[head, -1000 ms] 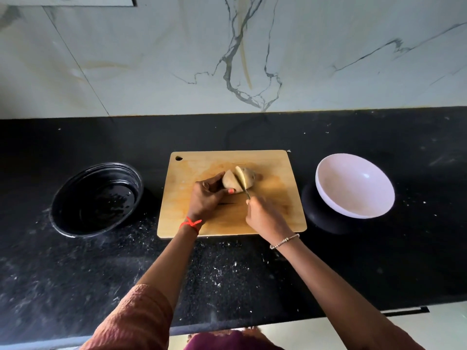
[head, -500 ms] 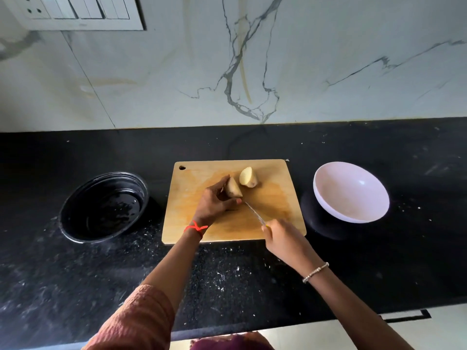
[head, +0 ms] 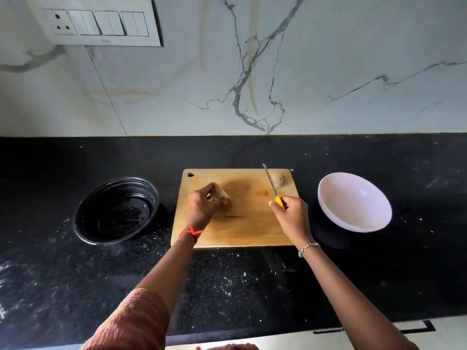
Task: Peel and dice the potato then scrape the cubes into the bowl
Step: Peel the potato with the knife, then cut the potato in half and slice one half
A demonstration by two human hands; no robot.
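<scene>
A wooden cutting board (head: 242,228) lies on the black counter. My left hand (head: 202,207) grips one potato half (head: 222,193) on the board's left part. The other potato half (head: 278,178) lies at the board's far right corner. My right hand (head: 290,213) holds a knife (head: 270,183) by its yellow handle, blade pointing away, its tip beside that far half. A white bowl (head: 353,202) stands to the right of the board.
A black round bowl (head: 116,210) sits left of the board. The black counter (head: 227,286) is speckled with white bits. A marble wall with a switch panel (head: 98,24) rises behind. The counter's front edge runs along the bottom.
The potato halves have come apart: my left hand slid one half left, the other now lies at the far right corner. My right hand moved right and turned the blade away from me.
</scene>
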